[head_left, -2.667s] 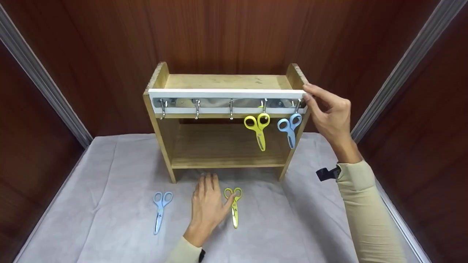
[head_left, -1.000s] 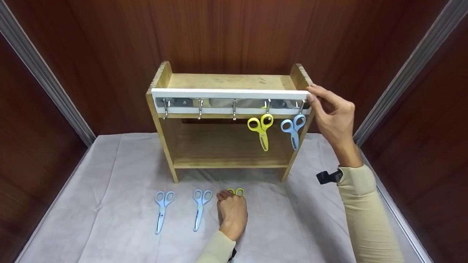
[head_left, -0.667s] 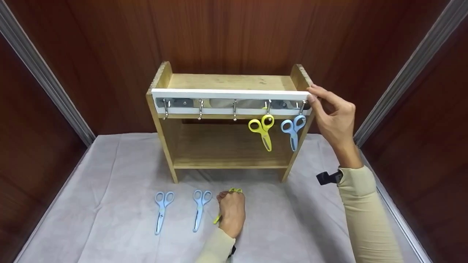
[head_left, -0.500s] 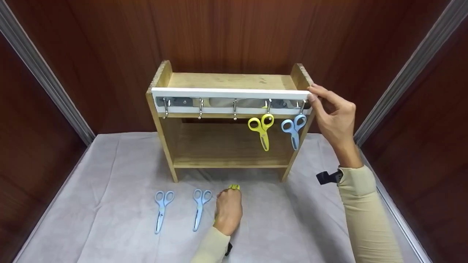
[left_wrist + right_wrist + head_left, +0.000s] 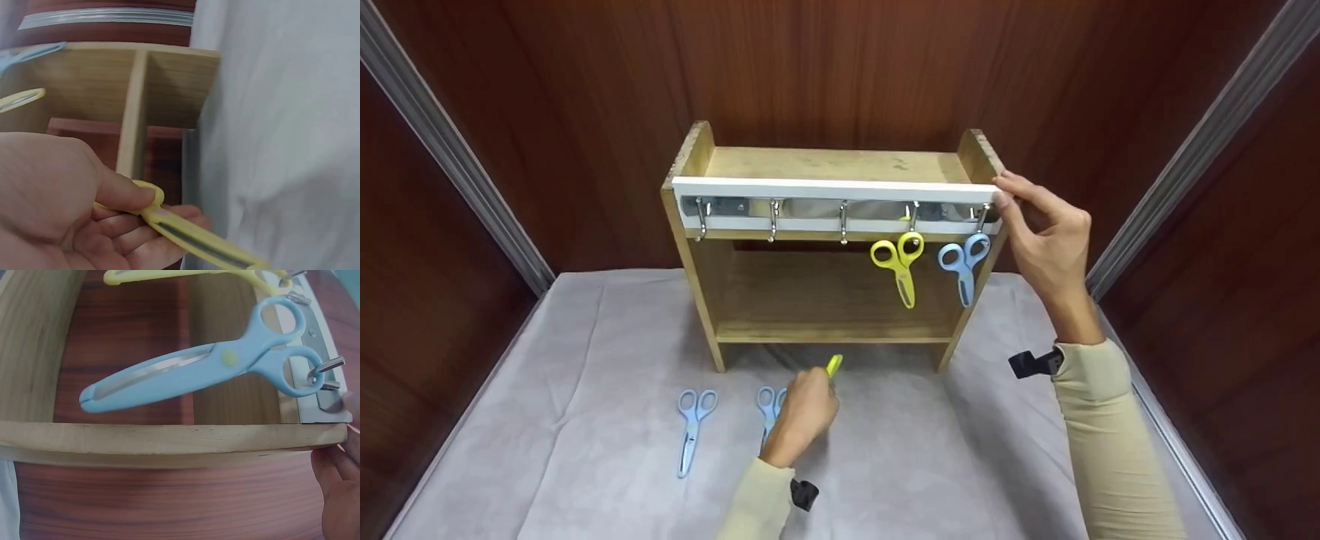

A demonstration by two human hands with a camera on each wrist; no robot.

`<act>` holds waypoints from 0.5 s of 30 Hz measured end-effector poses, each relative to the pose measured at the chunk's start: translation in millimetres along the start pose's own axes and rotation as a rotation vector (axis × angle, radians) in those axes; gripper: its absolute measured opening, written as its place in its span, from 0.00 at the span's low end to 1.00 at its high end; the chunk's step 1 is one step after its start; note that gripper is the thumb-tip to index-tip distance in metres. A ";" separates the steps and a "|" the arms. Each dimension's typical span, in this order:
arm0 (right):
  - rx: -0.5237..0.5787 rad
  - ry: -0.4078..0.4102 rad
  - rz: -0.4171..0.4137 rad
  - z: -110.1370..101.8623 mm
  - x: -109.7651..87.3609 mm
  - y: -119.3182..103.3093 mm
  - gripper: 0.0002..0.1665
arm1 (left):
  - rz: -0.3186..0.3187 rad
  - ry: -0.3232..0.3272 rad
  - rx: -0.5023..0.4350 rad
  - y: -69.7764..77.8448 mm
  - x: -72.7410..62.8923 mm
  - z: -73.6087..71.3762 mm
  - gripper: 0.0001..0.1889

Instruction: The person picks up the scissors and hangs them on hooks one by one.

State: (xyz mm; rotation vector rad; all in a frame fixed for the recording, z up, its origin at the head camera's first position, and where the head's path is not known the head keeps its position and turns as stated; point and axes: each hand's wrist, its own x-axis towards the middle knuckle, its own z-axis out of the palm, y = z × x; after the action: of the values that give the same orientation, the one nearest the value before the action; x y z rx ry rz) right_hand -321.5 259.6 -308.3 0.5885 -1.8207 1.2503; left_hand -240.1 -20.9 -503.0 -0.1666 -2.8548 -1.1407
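My left hand (image 5: 808, 405) grips a pair of yellow scissors (image 5: 835, 364) above the cloth, in front of the shelf. In the left wrist view, thumb and fingers pinch the scissors' handle (image 5: 157, 195), and the covered blade points away. My right hand (image 5: 1050, 232) pinches the right end of a white hook rail (image 5: 840, 187) against the wooden shelf's side. On the rail's two right hooks hang yellow scissors (image 5: 903, 276) and, at the end, blue scissors (image 5: 964, 279). Two blue scissors lie on the cloth: one at left (image 5: 690, 431), the other (image 5: 769, 414) partly hidden by my left forearm.
The wooden shelf (image 5: 829, 332) stands on a grey cloth (image 5: 915, 457) against a dark wood-grain back wall. Panels with metal edge strips (image 5: 457, 157) close in both sides. Three hooks (image 5: 773, 220) at the rail's left and middle hold nothing.
My left hand has set blue scissors on the cloth, moved right, taken the yellow scissors and lifted them towards the shelf. My right hand keeps its hold at the rail's end.
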 end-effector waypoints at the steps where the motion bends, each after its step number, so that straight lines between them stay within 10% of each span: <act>1: 0.000 0.002 0.000 -0.2 -0.2 0.0 0.11 | -0.008 -0.017 -0.020 -0.4 1.4 -3.6 0.10; 15: -0.046 -0.006 -0.017 -0.9 -1.2 2.6 0.12 | 0.028 -0.162 -0.341 -10.7 12.3 -37.0 0.11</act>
State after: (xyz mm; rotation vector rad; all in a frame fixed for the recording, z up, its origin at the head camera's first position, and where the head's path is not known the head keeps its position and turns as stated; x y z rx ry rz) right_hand -322.4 261.3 -310.5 0.5818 -1.8403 1.1937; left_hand -253.0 -53.2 -482.3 -0.3274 -2.7519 -1.6730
